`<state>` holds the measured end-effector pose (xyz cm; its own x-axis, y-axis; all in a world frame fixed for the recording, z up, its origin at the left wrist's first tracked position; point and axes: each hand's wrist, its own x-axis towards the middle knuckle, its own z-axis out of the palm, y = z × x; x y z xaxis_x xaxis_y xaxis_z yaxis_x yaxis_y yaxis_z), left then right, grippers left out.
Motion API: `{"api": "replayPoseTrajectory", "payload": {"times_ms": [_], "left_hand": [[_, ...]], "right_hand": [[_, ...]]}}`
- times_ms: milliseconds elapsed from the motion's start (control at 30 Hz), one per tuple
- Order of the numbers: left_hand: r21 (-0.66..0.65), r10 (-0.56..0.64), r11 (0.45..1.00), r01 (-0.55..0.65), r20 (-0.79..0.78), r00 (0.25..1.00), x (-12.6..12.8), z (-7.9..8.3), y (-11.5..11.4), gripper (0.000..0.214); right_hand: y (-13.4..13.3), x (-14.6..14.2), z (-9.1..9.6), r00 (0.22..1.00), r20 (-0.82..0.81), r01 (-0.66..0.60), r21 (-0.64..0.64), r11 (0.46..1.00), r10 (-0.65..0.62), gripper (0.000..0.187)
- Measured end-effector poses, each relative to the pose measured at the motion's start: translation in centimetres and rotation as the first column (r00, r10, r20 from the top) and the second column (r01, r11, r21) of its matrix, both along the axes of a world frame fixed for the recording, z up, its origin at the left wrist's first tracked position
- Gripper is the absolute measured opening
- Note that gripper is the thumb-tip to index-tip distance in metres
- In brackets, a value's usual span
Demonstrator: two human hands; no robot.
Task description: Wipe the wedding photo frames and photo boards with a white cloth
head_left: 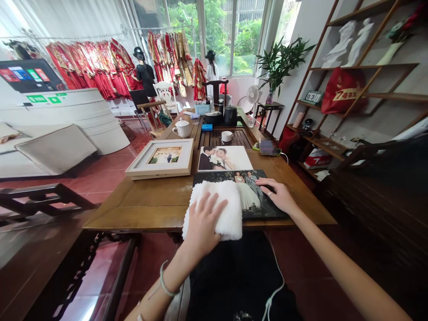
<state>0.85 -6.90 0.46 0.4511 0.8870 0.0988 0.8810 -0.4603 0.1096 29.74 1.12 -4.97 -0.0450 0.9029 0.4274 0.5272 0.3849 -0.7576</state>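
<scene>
My left hand (204,223) lies flat with spread fingers on a folded white towel (230,214). The towel covers the left part of a dark wedding photo panel (272,203) and hangs over the table's near edge. On the panel's right side rests my right hand (279,195), fingers stretched out and a ring on one of them. The photo's uncovered part shows a couple, one in a white gown. Just behind it is a lighter photo panel (239,159) of another couple pose. To the left lies a pale wooden picture frame (140,168) with a white mat and a small picture.
Farther along the wooden table (143,209) stand a lidded white mug (182,128), a white cup (226,136) on a slatted tea tray, and a dark kettle (230,116). A phone (269,147) with a cable lies right. Two people stand near racks of red garments (96,69).
</scene>
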Motion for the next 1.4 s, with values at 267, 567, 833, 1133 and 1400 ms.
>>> {"api": "replayPoseTrajectory", "payload": {"times_ms": [267,567,833,1133,1400], "left_hand": [[-0.028,-0.066,0.997,0.066,0.013,0.998,-1.5,1.2,9.4,0.069],[0.054,0.003,0.999,-0.005,0.035,0.999,-1.5,0.5,13.3,0.061],[0.053,0.010,0.999,-0.013,0.049,0.999,-2.3,0.5,7.2,0.068],[-0.049,0.063,0.997,-0.060,0.062,0.996,-2.4,0.4,-1.6,0.086],[-0.099,0.074,0.992,-0.073,0.014,0.997,-2.0,0.9,-1.8,0.086]], "right_hand": [[0.2,0.1,-0.2,1.000,0.023,-0.002,0.006,1.000,0.002,0.019],[0.3,0.2,-0.2,1.000,0.018,-0.001,0.005,1.000,0.001,0.019],[0.3,0.1,-0.1,1.000,-0.015,-0.014,-0.019,1.000,0.014,0.020],[0.2,0.0,0.1,1.000,-0.021,-0.005,-0.022,1.000,0.004,0.020],[0.0,0.0,0.1,1.000,-0.002,-0.018,-0.009,1.000,0.018,0.020]]}}
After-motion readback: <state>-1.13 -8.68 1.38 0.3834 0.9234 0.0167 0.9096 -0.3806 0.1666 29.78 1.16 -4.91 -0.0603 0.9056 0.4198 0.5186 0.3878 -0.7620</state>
